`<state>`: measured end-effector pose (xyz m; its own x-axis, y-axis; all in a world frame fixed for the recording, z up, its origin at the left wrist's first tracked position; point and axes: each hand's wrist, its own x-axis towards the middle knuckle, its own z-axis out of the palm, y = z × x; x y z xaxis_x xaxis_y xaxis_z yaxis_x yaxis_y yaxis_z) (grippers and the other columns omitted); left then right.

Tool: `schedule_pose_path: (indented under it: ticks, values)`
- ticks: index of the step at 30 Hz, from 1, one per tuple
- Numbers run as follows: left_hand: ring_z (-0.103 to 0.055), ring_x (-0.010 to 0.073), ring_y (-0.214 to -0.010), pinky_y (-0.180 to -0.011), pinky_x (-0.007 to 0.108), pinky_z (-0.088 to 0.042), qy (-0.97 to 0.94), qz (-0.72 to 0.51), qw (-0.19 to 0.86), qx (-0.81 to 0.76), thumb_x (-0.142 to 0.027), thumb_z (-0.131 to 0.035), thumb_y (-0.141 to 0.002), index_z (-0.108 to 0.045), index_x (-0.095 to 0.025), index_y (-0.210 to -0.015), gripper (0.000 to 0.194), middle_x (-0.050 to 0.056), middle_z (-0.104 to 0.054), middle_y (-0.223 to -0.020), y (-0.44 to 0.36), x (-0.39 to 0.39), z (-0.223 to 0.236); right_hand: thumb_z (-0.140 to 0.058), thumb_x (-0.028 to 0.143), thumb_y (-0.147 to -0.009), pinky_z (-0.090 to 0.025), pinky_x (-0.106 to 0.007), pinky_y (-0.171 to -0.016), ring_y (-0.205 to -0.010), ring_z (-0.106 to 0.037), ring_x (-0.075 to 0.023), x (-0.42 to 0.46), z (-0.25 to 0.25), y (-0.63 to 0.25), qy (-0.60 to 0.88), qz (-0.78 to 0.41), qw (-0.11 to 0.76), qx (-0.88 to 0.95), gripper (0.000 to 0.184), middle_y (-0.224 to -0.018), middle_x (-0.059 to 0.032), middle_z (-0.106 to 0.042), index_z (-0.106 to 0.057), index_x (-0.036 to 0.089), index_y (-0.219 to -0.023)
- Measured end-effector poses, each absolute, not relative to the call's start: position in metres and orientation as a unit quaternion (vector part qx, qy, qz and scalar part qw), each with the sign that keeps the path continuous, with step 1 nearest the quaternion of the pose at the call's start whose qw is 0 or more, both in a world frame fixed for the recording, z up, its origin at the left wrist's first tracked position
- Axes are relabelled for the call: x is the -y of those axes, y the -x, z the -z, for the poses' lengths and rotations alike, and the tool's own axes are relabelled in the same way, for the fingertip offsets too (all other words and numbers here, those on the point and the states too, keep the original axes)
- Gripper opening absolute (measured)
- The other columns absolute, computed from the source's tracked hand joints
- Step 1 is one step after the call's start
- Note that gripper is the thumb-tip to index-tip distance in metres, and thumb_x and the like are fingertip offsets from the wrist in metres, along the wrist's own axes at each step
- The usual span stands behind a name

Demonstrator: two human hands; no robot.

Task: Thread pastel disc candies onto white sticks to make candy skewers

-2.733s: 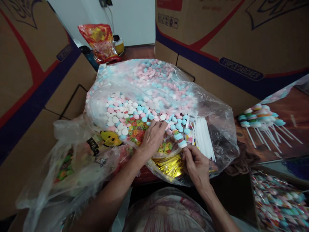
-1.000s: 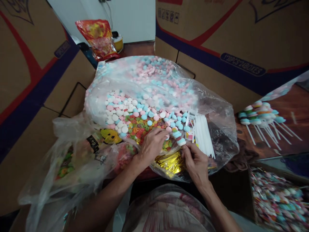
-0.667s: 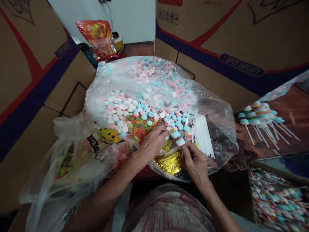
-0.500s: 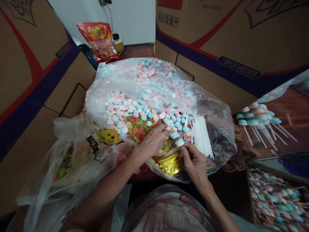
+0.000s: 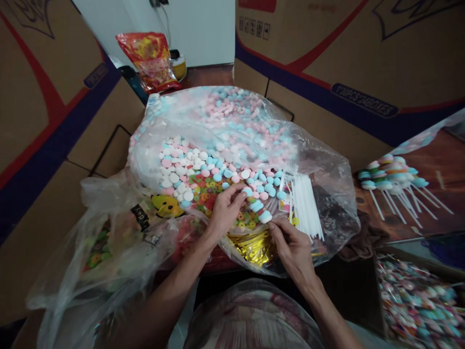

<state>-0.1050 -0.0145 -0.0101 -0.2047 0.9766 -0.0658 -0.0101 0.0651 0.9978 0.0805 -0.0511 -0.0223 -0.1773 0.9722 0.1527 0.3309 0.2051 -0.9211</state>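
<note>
My right hand (image 5: 290,237) pinches the lower end of a candy skewer (image 5: 265,216), its stick mostly hidden by the fingers. Blue-and-white marshmallows are threaded on it, and it tilts up to the left. Just left of its tip, my left hand (image 5: 228,208) has thumb and index finger closed on a pale blue marshmallow (image 5: 247,191). Under both hands lies an open clear plastic bag with loose pink, white and blue marshmallows (image 5: 178,169) and colourful gummy rings (image 5: 205,194). White sticks (image 5: 305,206) lie in a bundle right of the skewer; gold twist ties (image 5: 254,248) lie nearer me.
Finished candy skewers (image 5: 394,174) are piled on the table at right. Below them stands a box of wrapped candies (image 5: 421,300). Large cardboard boxes (image 5: 327,58) rise behind and at left. A red candy packet (image 5: 148,63) stands at the back.
My left hand has drawn back slightly from the candy pile, and a blue marshmallow now shows at its fingertips. The skewer in my right hand has shifted slightly left and down.
</note>
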Motion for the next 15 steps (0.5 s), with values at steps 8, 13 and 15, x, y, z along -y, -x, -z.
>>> schedule_pose_path:
  ticks: [8,13,15]
  values:
    - [-0.065,0.0157,-0.081,-0.076,0.026,-0.052,-0.446,-0.559,0.4,-0.573,-0.031,-0.065,-0.081,-0.071,-0.016,-0.1,0.024,0.005,-0.072,-0.095,0.098,0.016,0.019,-0.055,0.031,-0.093,-0.041,-0.021,-0.054,-0.061,-0.054,-0.0125,0.049,0.025,-0.084,0.498,-0.382,0.378,0.681,0.02,-0.068,0.0002,-0.061,-0.07,0.018,-0.09]
    - [-0.066,0.0176,-0.087,-0.082,0.03,-0.053,-0.463,-0.565,0.35,-0.586,-0.026,-0.066,-0.081,-0.073,-0.016,-0.096,0.019,0.007,-0.072,-0.096,0.098,0.015,0.027,-0.054,0.03,-0.093,-0.043,-0.021,-0.058,-0.062,-0.056,-0.0126,0.045,0.023,-0.089,0.476,-0.368,0.357,0.715,0.021,-0.071,-0.0008,-0.065,-0.07,0.017,-0.088]
    - [-0.067,0.0181,-0.092,-0.085,0.031,-0.053,-0.492,-0.553,0.331,-0.585,-0.024,-0.066,-0.081,-0.074,-0.017,-0.095,0.017,0.007,-0.072,-0.098,0.098,0.015,0.027,-0.054,0.031,-0.093,-0.042,-0.021,-0.057,-0.062,-0.056,-0.0127,0.044,0.022,-0.091,0.476,-0.367,0.351,0.718,0.022,-0.07,-0.0009,-0.064,-0.07,0.017,-0.086]
